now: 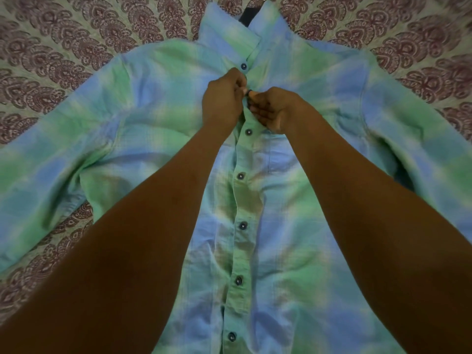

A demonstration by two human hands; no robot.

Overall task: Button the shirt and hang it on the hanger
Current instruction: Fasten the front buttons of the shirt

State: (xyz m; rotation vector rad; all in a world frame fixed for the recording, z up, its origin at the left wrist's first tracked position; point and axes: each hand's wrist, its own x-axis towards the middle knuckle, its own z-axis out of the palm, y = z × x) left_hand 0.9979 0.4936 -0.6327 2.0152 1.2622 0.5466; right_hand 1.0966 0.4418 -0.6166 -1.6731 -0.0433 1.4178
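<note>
A blue and green checked shirt (293,226) lies front-up and spread out on the bed, collar at the far end. Several dark buttons run down its placket, and those from mid-chest (248,132) down look fastened. My left hand (223,100) pinches the placket edge just below the collar. My right hand (273,109) meets it from the other side, and a dark button (249,93) shows between the fingertips of both hands. Higher up, the collar button (243,65) lies by itself. A dark shape (249,17) shows inside the collar opening; I cannot tell whether it is the hanger.
A bedsheet (76,42) with a maroon paisley pattern on pale cloth covers the whole surface under the shirt. The shirt's sleeves spread out to the left and right edges of the view.
</note>
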